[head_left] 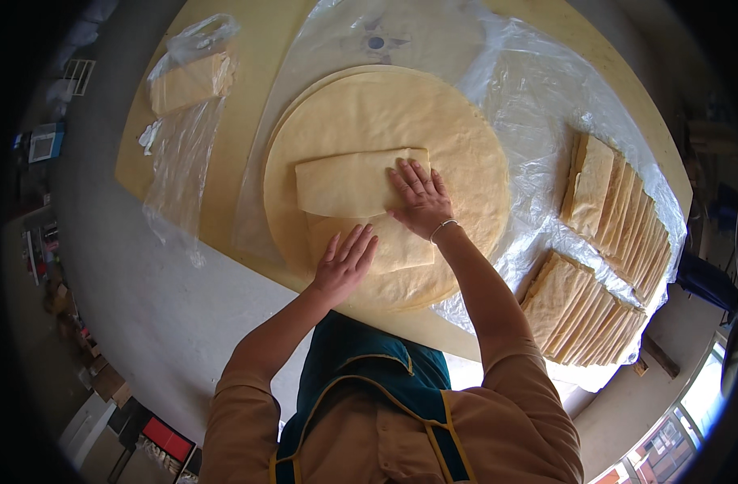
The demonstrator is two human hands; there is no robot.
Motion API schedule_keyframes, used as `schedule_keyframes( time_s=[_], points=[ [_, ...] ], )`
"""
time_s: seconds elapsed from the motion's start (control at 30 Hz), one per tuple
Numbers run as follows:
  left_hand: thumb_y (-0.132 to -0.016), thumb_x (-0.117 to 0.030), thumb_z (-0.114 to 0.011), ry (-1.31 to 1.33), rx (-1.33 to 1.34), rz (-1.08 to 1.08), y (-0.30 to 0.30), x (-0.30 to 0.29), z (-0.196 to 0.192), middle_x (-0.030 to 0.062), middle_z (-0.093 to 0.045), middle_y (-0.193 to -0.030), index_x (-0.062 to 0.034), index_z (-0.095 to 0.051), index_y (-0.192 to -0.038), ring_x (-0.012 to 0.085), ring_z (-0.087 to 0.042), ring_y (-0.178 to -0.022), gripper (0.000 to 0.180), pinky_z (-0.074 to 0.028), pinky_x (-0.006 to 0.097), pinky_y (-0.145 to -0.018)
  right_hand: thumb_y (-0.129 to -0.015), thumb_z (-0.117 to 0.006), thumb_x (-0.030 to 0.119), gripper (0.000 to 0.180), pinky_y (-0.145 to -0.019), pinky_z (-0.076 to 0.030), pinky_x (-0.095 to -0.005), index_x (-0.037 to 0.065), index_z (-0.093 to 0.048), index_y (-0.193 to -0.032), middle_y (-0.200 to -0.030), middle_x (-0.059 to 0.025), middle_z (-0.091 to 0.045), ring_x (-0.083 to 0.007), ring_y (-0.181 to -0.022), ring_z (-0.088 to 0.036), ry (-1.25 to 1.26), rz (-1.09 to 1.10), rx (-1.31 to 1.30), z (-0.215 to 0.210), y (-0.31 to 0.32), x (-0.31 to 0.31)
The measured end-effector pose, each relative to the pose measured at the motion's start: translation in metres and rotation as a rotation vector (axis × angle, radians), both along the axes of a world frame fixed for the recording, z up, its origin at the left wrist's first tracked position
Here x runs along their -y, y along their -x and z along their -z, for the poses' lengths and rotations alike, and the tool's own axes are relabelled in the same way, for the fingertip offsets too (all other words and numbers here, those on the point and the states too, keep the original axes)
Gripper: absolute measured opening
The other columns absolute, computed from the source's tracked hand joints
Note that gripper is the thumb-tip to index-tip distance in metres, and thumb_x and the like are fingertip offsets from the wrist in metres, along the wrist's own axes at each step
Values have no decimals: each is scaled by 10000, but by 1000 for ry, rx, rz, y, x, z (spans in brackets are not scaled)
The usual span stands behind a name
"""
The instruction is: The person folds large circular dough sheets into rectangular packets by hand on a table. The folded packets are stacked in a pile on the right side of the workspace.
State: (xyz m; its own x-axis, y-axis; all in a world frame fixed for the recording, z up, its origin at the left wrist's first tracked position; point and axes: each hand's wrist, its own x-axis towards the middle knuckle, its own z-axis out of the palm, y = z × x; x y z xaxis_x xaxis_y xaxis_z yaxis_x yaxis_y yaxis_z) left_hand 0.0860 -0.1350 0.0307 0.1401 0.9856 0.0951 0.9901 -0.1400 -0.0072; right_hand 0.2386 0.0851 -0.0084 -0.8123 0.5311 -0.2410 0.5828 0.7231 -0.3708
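Observation:
A stack of large round, thin tan sheets [466, 161], like flatbread or pancakes, lies on the table in front of me. On top of it rests a folded sheet [353, 184], with a second folded layer [405, 248] showing below its near edge. My right hand [421, 198] lies flat across the right end of the upper fold, fingers spread. My left hand [346, 264] rests with fingers stretched out on the lower layer's left part. Neither hand grasps anything; the palms' undersides are hidden.
Two rows of folded sheets [583, 310] [619, 210] lie on clear plastic film [538, 105] at the right. A plastic bag with a tan block of folded sheets [193, 83] sits at the far left of the yellowish table [260, 48]. The table's near edge runs just before my apron.

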Motion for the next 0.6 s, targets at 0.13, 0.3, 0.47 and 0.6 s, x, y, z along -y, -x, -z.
schedule_keyframes(
  time_s=[0.13,0.3,0.47,0.6],
  points=[
    [-887,-265,-665,180,37,-167,-10,-20,-7,142,-385,-1652,-79,-509,-1511,278,-349,-1544,670,-184,563,-1253,-905,-679,570,917,-1305,-69,-503,268,-255,-1660,-1754,27,-150,-182,-1619,-107,-82,17,-7,8,2,7],
    [-653,-363,-855,484,201,-200,2,-41,-23,241,-235,-1690,-51,-342,-1603,378,-219,-1582,1123,-178,637,-1243,-938,-735,315,740,-1228,-314,-451,165,-415,-1588,-1664,-116,-356,-249,-1536,-347,218,233,-499,3,-21,-7],
    [-707,-479,-811,638,144,-125,13,-50,-29,267,-170,-1703,-35,-274,-1626,423,-206,-1576,1153,-203,630,-1244,-861,-830,213,273,-722,-582,-369,11,-704,-992,-1023,-149,-713,-268,-808,-707,325,911,-530,-16,-79,3],
    [-716,-457,-815,668,129,-102,13,-56,-34,291,-178,-1692,-10,-289,-1608,422,-235,-1566,1127,-228,597,-1246,-823,-840,197,251,-706,-568,-362,28,-709,-956,-979,-142,-704,-271,-812,-693,364,688,-507,-9,-62,26]
  ],
)
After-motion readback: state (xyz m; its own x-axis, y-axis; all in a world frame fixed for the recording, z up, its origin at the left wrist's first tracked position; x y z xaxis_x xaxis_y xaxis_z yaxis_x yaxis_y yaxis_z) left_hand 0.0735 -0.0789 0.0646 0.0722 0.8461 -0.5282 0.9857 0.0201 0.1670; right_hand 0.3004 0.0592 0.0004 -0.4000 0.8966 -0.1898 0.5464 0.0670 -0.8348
